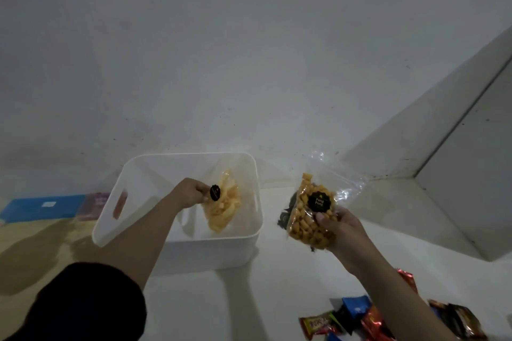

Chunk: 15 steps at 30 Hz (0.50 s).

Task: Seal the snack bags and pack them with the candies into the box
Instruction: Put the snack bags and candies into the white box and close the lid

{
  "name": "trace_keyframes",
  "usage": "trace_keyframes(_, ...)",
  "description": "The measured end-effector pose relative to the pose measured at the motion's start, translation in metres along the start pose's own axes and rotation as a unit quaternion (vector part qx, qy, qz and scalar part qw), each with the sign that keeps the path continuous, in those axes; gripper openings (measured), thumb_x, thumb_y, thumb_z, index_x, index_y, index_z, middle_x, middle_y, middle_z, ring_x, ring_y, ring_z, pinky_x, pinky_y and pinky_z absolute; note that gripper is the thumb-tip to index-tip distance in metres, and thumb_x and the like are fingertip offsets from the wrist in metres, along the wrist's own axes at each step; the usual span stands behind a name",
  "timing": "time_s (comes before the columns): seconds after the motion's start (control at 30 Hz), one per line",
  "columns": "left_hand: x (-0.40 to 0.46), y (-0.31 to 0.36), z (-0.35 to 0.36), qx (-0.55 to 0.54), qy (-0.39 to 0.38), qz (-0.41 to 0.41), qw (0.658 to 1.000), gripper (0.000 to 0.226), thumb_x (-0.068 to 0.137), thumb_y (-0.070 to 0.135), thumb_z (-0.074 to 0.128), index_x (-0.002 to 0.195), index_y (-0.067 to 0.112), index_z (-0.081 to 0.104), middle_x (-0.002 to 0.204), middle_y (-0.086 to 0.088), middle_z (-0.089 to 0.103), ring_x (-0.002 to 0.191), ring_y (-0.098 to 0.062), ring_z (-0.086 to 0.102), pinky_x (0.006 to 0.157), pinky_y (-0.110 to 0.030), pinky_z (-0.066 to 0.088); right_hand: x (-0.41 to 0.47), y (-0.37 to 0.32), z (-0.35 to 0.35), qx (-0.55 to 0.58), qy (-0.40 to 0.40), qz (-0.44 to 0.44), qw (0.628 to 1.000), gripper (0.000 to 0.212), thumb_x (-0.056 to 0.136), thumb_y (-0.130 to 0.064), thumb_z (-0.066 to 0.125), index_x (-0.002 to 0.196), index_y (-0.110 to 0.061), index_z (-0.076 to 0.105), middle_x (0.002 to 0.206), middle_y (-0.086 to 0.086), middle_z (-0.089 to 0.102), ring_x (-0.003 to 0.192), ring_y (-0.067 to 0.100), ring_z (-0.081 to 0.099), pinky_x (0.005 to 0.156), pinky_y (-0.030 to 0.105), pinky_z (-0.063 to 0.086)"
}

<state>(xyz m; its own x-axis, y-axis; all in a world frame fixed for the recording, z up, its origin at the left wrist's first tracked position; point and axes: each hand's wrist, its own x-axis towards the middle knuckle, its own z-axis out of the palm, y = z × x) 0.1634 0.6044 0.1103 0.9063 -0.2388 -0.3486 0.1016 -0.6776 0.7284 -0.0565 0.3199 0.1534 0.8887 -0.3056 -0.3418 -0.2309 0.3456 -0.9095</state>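
Left hand [191, 193], clamped on the pale chips bag [223, 202], should lower it flat inside the white box [177, 232] at centre frame, while right hand [339, 225] grips the orange snack bag [311, 210].

You have a white plastic box [177, 230] standing open, with a slot handle in its left wall. A clear bag of pale yellow chips [223, 202] with a black round label hangs inside it. A second clear bag of orange puffs [310, 213], its top loose, is held up just right of the box. Wrapped candies [360, 321] lie scattered at the lower right.
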Motion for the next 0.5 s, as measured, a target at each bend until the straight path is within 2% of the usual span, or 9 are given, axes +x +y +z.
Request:
trace_keyframes(0.13, 0.022, -0.001, 0.022, 0.02, -0.035, -0.003, 0.999, 0.03, 0.076, -0.015, 0.06, 0.1, -0.001, 0.072, 0.096, -0.011, 0.067, 0.094, -0.02, 0.057, 0.083, -0.03, 0.045, 0.002, 0.011, -0.001, 0.001, 0.006, 0.016, 1.0, 0.031, 0.087, -0.001, 0.055, 0.119, -0.001, 0.055, 0.113, 0.021, 0.066, 0.102, 0.037, 0.064, 0.069, 0.04, 0.054)
trace_keyframes(0.2, 0.028, -0.001, 0.031, 0.034, -0.049, -0.002, 0.998, 0.027, 0.079, -0.009, 0.064, 0.104, -0.002, 0.07, 0.104, -0.013, 0.067, 0.097, -0.023, 0.059, 0.079, -0.026, 0.043, 0.004, 0.016, -0.001, 0.001, 0.017, 0.024, 1.0, 0.03, 0.087, 0.0, 0.056, 0.117, -0.001, 0.056, 0.111, 0.022, 0.066, 0.1, 0.037, 0.064, 0.071, 0.042, 0.054)
trace_keyframes(0.27, 0.032, -0.004, 0.038, 0.078, -0.059, -0.015, 0.995, 0.034, 0.08, 0.008, 0.071, 0.113, 0.0, 0.067, 0.115, -0.013, 0.066, 0.103, -0.025, 0.062, 0.076, -0.024, 0.043, 0.006, 0.02, -0.002, 0.004, 0.03, 0.034, 0.999, 0.028, 0.088, 0.001, 0.056, 0.115, -0.002, 0.057, 0.11, 0.021, 0.067, 0.099, 0.037, 0.065, 0.073, 0.044, 0.054)
trace_keyframes(0.33, 0.032, -0.001, 0.041, 0.096, -0.056, -0.069, 0.991, 0.042, 0.084, 0.023, 0.069, 0.116, -0.003, 0.061, 0.11, -0.015, 0.068, 0.093, -0.026, 0.067, 0.07, -0.028, 0.05, 0.006, 0.022, -0.002, 0.005, 0.04, 0.038, 0.998, 0.027, 0.088, 0.001, 0.056, 0.114, -0.003, 0.057, 0.109, 0.02, 0.067, 0.098, 0.036, 0.065, 0.073, 0.043, 0.054)
trace_keyframes(0.4, 0.03, 0.004, 0.043, 0.065, -0.06, -0.137, 0.987, 0.042, 0.093, 0.026, 0.056, 0.117, -0.009, 0.053, 0.105, -0.024, 0.069, 0.087, -0.031, 0.07, 0.071, -0.036, 0.057, 0.005, 0.022, -0.001, 0.002, 0.038, 0.039, 0.999, 0.029, 0.088, 0.001, 0.056, 0.116, -0.003, 0.057, 0.111, 0.021, 0.067, 0.1, 0.036, 0.065, 0.072, 0.043, 0.054)
trace_keyframes(0.5, 0.024, 0.016, 0.043, -0.041, -0.123, -0.231, 0.964, 0.061, 0.1, 0.036, 0.035, 0.141, -0.006, 0.022, 0.122, -0.036, 0.055, 0.097, -0.037, 0.067, 0.082, -0.043, 0.055, 0.003, 0.02, 0.001, 0.004, 0.029, 0.036, 0.999, 0.031, 0.088, 0.001, 0.055, 0.119, -0.002, 0.055, 0.113, 0.021, 0.066, 0.101, 0.037, 0.064, 0.073, 0.044, 0.054)
